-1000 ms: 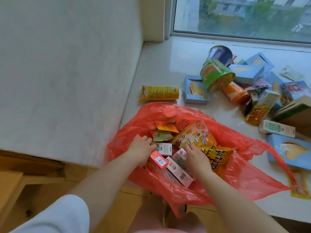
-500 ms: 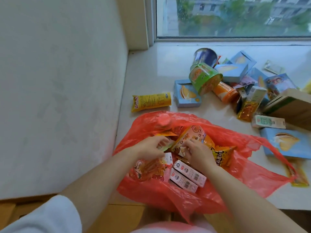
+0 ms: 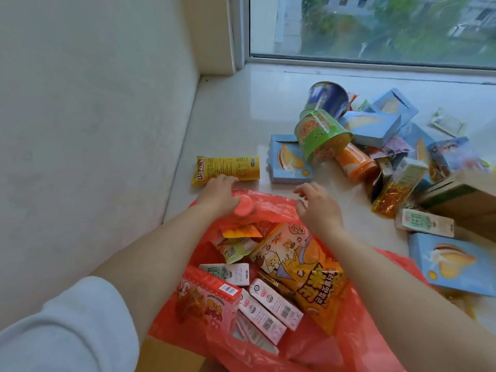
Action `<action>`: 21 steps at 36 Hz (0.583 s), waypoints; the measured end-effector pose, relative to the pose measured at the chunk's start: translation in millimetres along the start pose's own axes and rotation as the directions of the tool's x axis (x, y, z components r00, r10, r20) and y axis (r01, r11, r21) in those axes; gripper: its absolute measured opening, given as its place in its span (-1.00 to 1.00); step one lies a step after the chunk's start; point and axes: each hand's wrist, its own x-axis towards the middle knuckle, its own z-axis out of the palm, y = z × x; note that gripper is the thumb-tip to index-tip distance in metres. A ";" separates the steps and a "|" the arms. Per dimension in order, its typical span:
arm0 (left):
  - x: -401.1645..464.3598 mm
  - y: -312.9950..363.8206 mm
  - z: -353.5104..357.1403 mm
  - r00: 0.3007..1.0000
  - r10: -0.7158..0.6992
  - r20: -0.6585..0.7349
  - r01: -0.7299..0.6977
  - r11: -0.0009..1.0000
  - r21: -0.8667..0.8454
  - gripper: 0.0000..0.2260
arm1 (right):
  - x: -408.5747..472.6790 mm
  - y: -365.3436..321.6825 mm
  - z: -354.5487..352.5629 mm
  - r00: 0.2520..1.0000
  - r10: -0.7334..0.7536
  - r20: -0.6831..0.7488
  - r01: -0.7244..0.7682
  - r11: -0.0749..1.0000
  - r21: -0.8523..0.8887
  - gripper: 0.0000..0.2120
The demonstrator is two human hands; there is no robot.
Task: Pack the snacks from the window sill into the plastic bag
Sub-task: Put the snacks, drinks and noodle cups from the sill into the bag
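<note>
Both hands have left the plastic bag (image 3: pixel 375 339). My left hand (image 3: pixel 218 196) touches the yellow packet (image 3: pixel 228 169) on the window sill (image 3: pixel 241 116), fingers uncurled; my right hand (image 3: pixel 318 205) hovers spread. Grasp the packet mid-length, then lower it into the open bag.

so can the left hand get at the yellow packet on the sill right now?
Probably yes. The left hand has its fingertips at the near edge of the yellow packet, which lies flat and alone on the window sill, apart from the pile, with nothing over it.
</note>
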 end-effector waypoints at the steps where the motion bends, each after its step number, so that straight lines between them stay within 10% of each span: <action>1: 7.5 0.4 -1.0 1.000 -0.006 -0.001 0.006 1.000 0.011 -0.52 | 7.8 3.7 -2.1 1.000 0.003 0.002 -0.003 1.000 -0.016 -0.75; 21: 134.3 -3.6 18.2 0.980 0.020 0.198 -0.106 0.894 0.436 -0.07 | 143.3 58.4 -30.7 0.988 0.134 0.074 -0.081 0.871 -0.485 -0.13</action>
